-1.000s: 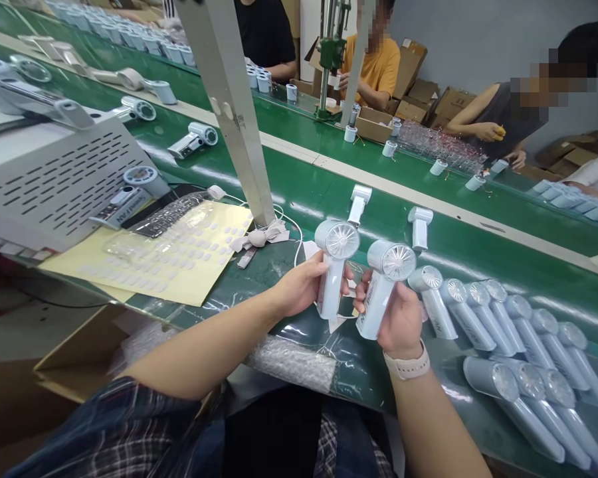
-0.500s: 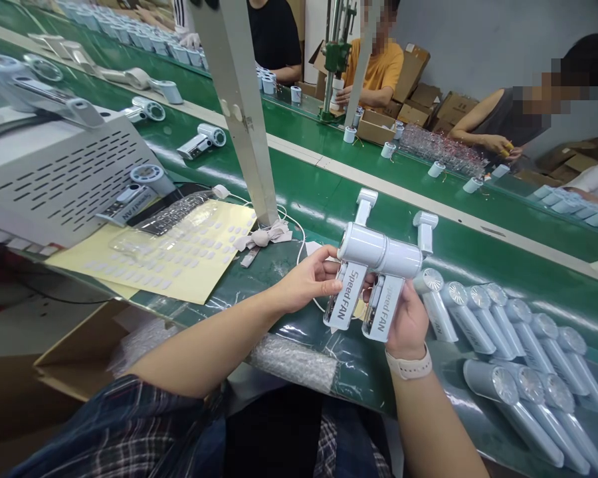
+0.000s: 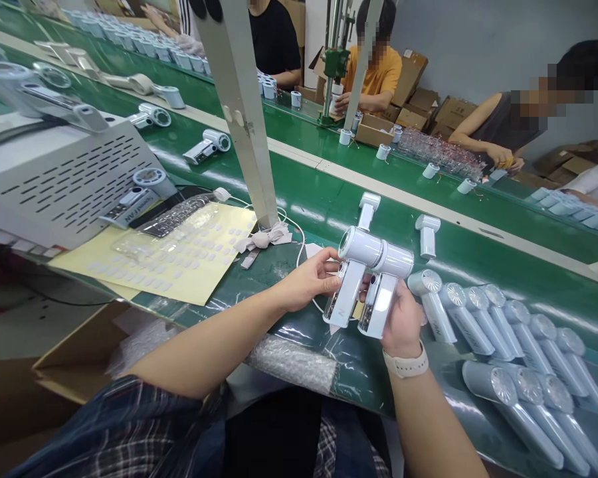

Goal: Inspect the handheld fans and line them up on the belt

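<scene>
My left hand (image 3: 309, 280) grips the handle of a white handheld fan (image 3: 351, 275). My right hand (image 3: 402, 322), with a pale watch strap at the wrist, grips a second white handheld fan (image 3: 386, 292) pressed side by side against the first. Both fans are held above the green bench (image 3: 299, 192), heads pointing away to the upper left and their narrow edges toward me. To the right lie rows of several finished fans (image 3: 503, 332) on the bench.
A yellow sheet of small stickers (image 3: 169, 255) lies left of my hands beside a grey vented machine (image 3: 54, 179). A slanted metal post (image 3: 239, 106) stands behind. Two more fans (image 3: 426, 232) lie on the conveyor. Bubble wrap (image 3: 289, 362) hangs at the bench edge. Several people work opposite.
I turned both fans from facing me with their grilles to side by side, then rotated them further, so the printed handle sides now turn away and only narrow edges show.
</scene>
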A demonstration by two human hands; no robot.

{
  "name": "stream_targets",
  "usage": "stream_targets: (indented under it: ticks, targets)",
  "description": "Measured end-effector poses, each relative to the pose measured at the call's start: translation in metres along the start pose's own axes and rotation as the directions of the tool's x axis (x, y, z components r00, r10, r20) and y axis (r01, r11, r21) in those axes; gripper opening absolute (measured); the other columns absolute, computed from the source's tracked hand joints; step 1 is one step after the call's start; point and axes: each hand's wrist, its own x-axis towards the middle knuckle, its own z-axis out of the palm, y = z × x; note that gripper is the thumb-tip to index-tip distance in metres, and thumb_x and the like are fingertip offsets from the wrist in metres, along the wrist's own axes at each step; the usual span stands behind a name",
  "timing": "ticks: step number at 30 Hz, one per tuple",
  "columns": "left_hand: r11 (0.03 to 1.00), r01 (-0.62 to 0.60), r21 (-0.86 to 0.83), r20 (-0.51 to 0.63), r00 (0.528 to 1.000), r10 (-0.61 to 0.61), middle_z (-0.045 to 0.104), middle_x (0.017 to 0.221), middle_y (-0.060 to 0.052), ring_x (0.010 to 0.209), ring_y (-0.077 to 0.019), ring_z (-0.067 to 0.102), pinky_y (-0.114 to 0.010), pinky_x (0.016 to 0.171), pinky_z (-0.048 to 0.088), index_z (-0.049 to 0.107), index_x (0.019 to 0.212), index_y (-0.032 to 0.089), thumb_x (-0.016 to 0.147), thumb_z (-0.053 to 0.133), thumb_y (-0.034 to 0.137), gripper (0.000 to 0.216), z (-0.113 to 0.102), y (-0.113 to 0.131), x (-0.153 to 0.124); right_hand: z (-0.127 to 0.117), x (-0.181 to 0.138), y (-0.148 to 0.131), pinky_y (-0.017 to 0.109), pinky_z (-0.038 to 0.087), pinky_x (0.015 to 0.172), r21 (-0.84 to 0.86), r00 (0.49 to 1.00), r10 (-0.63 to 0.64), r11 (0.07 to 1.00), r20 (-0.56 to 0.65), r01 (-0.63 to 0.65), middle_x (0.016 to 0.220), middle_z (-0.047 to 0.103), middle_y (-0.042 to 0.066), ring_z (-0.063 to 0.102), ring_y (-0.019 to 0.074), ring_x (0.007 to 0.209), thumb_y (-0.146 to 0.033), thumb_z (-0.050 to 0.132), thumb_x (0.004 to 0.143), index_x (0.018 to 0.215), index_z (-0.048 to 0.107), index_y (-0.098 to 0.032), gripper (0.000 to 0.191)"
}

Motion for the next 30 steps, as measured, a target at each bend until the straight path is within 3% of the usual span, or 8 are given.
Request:
stream_targets:
  ticks: [7, 12, 15, 17, 19, 22, 27, 30]
  targets:
    - [0.999, 0.037, 0.003, -0.033, 0.999, -0.037, 0.066, 0.100, -0.004, 0.079, -0.0154, 0.066, -0.024, 0.064, 0.051, 0.049, 0.098, 0.020, 0.060, 0.089, 0.057, 0.067, 0.000, 0.003, 0.000, -0.004, 0.002, 0.003, 0.040, 0.060, 0.068, -0.004, 0.999, -0.006, 1.000, 0.040, 0.006, 0.081, 0.077, 0.005, 0.071, 0.0226, 0.068, -0.041, 0.061, 0.085, 0.096, 0.067, -0.021, 0.024]
    - [0.957, -0.127, 0.259, -0.028, 0.990, 0.139, 0.067, 0.106, -0.008, 0.095, -0.0226, 0.067, -0.037, 0.084, 0.054, 0.057, 0.106, 0.020, 0.068, 0.087, 0.039, 0.052, -0.001, 0.007, -0.004, -0.012, -0.005, 0.001, 0.048, 0.057, 0.092, -0.208, 0.968, -0.236, 0.946, 0.087, 0.249, 0.099, 0.077, 0.003, 0.072, 0.0270, 0.096, -0.040, 0.074, 0.079, 0.109, 0.067, -0.026, 0.034]
    - [0.801, -0.361, 0.479, 0.012, 0.914, 0.405, 0.072, 0.107, -0.010, 0.107, -0.0291, 0.067, -0.046, 0.099, 0.050, 0.065, 0.103, 0.020, 0.067, 0.087, 0.032, 0.044, 0.001, 0.009, -0.007, -0.013, -0.012, -0.005, 0.053, 0.045, 0.110, -0.466, 0.865, -0.405, 0.729, 0.297, 0.502, 0.119, 0.073, 0.007, 0.063, 0.0312, 0.121, -0.029, 0.085, 0.070, 0.116, 0.066, -0.027, 0.050]
    - [0.662, -0.509, 0.551, 0.082, 0.822, 0.563, 0.075, 0.109, -0.011, 0.117, -0.0312, 0.065, -0.051, 0.108, 0.044, 0.069, 0.097, 0.022, 0.071, 0.084, 0.030, 0.031, 0.003, 0.008, -0.009, -0.011, -0.016, -0.009, 0.057, 0.036, 0.117, -0.486, 0.753, -0.482, 0.575, 0.449, 0.658, 0.128, 0.071, 0.008, 0.054, 0.0336, 0.133, -0.026, 0.088, 0.068, 0.118, 0.066, -0.029, 0.054]
    - [0.565, -0.577, 0.590, 0.107, 0.750, 0.653, 0.077, 0.110, -0.010, 0.121, -0.0295, 0.064, -0.054, 0.112, 0.041, 0.072, 0.092, 0.024, 0.081, 0.076, 0.030, 0.014, 0.003, 0.005, -0.010, -0.010, -0.019, -0.013, 0.062, 0.031, 0.118, -0.455, 0.677, -0.536, 0.501, 0.504, 0.736, 0.128, 0.071, 0.006, 0.050, 0.0349, 0.138, -0.030, 0.089, 0.068, 0.114, 0.067, -0.031, 0.051]
    - [0.543, -0.584, 0.603, 0.070, 0.717, 0.693, 0.079, 0.103, -0.007, 0.115, -0.0279, 0.068, -0.056, 0.112, 0.042, 0.074, 0.087, 0.026, 0.084, 0.073, 0.034, 0.008, 0.002, 0.000, -0.011, -0.011, -0.019, -0.018, 0.067, 0.027, 0.118, -0.488, 0.699, -0.519, 0.501, 0.492, 0.715, 0.130, 0.071, 0.005, 0.048, 0.0364, 0.140, -0.038, 0.091, 0.066, 0.109, 0.069, -0.034, 0.048]
    - [0.611, -0.543, 0.576, 0.030, 0.761, 0.648, 0.079, 0.100, -0.007, 0.113, -0.0293, 0.068, -0.059, 0.116, 0.037, 0.075, 0.086, 0.026, 0.076, 0.081, 0.031, 0.013, 0.001, 0.000, -0.012, -0.011, -0.016, -0.019, 0.067, 0.031, 0.117, -0.489, 0.707, -0.539, 0.512, 0.458, 0.706, 0.124, 0.074, 0.006, 0.052, 0.0374, 0.135, -0.037, 0.091, 0.064, 0.104, 0.072, -0.033, 0.045]
    - [0.599, -0.570, 0.563, 0.091, 0.763, 0.640, 0.077, 0.103, -0.008, 0.111, -0.0289, 0.068, -0.058, 0.115, 0.038, 0.073, 0.090, 0.026, 0.076, 0.081, 0.027, 0.016, 0.002, 0.004, -0.011, -0.014, -0.014, -0.011, 0.063, 0.037, 0.115, -0.483, 0.722, -0.531, 0.538, 0.443, 0.691, 0.122, 0.073, 0.007, 0.058, 0.0373, 0.128, -0.031, 0.092, 0.060, 0.114, 0.070, -0.030, 0.058]
